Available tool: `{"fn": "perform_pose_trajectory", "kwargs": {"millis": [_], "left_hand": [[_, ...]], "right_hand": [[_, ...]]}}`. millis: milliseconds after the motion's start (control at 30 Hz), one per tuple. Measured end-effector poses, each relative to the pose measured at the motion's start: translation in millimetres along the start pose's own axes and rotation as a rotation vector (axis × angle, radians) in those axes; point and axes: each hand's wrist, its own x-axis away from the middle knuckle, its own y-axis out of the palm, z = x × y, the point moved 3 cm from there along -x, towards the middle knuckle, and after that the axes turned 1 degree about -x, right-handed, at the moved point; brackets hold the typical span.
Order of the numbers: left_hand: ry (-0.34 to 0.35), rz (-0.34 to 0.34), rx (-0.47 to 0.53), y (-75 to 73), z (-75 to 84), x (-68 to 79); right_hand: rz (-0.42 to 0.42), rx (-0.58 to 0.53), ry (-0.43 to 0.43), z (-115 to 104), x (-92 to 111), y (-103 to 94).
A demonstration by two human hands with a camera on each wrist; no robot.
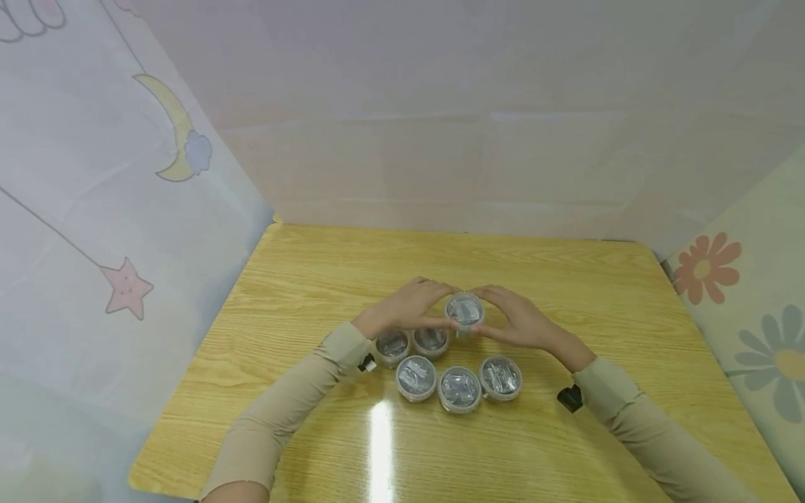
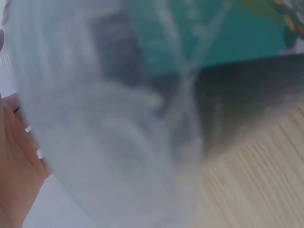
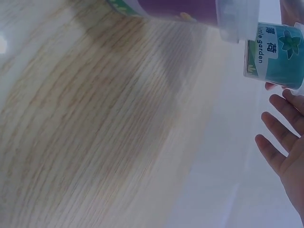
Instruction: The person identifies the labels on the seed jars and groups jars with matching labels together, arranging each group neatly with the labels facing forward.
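A small round planting-kit tub (image 1: 465, 309) with a clear lid is between my two hands, behind the other tubs. Its teal label (image 3: 280, 52) reads "little garden" in the right wrist view. My left hand (image 1: 409, 306) pinches its left side with thumb and fingertips. From the other side, my right hand (image 1: 518, 318) holds it between thumb and forefinger; the remaining fingers (image 3: 273, 128) spread out. Just in front are more lidded tubs, including a left rear tub (image 1: 392, 344), a front tub (image 1: 460, 389) and a right tub (image 1: 500, 377).
A blurred clear-plastic tub (image 2: 109, 118) fills much of the left wrist view. A purple-labelled tub (image 3: 185, 9) shows at the top of the right wrist view. Beneath everything is a wood-grain table (image 1: 302, 279), bordered by a pale back wall (image 1: 440, 154) and patterned side sheets.
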Motion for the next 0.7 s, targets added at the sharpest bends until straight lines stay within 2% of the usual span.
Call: {"fn": "perform_pose_trajectory", "kwargs": {"millis": [333,533,700], "left_hand": [[-0.002,0.036,0.049,-6.1,-2.1,1.3],[-0.008,0.051,0.069,-7.7,-3.2,2.6],[-0.006,0.071,0.129,-10.0,-3.4,2.2]], "right_hand": [[-0.003,-0.044,-0.011,0.1,-4.2,-3.4],[-0.004,-0.059,0.024,-1.6,-5.0,-3.8],[0.004,-0.107,0.057,-1.1,-5.9,-4.4]]}}
